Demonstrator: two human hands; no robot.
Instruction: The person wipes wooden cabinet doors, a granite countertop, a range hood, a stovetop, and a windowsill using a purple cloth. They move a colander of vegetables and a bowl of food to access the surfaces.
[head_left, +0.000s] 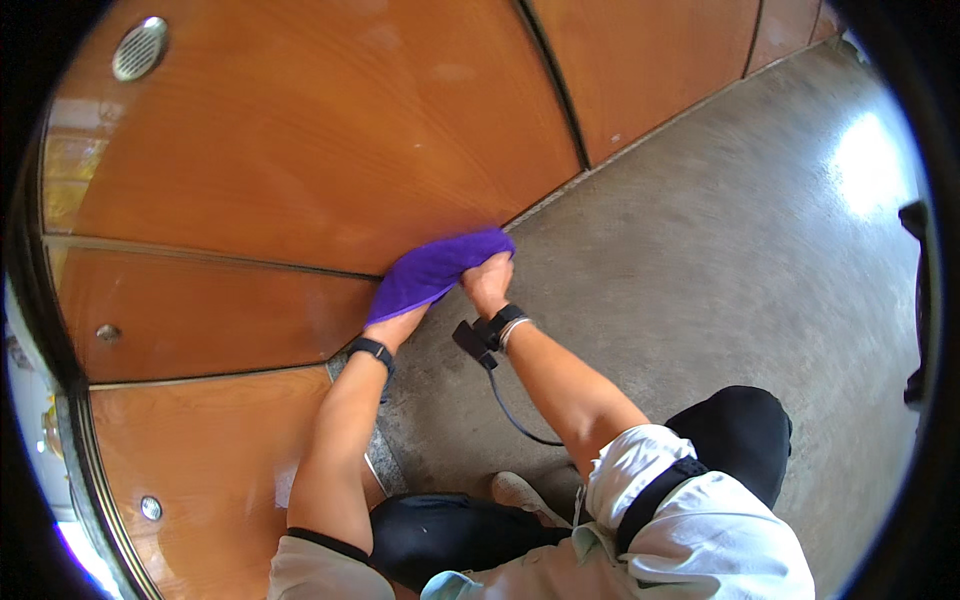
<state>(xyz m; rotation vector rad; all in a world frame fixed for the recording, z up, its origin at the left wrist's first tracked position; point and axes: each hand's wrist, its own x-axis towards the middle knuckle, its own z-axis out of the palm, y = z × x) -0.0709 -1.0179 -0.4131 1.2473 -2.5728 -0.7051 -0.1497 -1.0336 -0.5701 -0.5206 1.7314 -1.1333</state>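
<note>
A purple cloth (427, 271) lies against the foot of an orange-brown wood panel (322, 135), where the panel meets the floor. My right hand (489, 281) grips the cloth's right end, its fingers curled into the fabric. The cloth's left part drapes over my left hand (399, 328), leaving only the back of it near the wrist in sight; its fingers are hidden. A black band (373, 349) circles my left wrist. On my right wrist are a black strap and pale bands, with a small black device (475, 343) and a cable beside them.
Grey concrete floor (637, 285) stretches to the right. More wood panels (645, 67) continue at upper right and lower left, separated by dark seams. Round metal vents (140, 49) are set into the panels. My bent knee (739, 442) and a light shoe (517, 493) are below.
</note>
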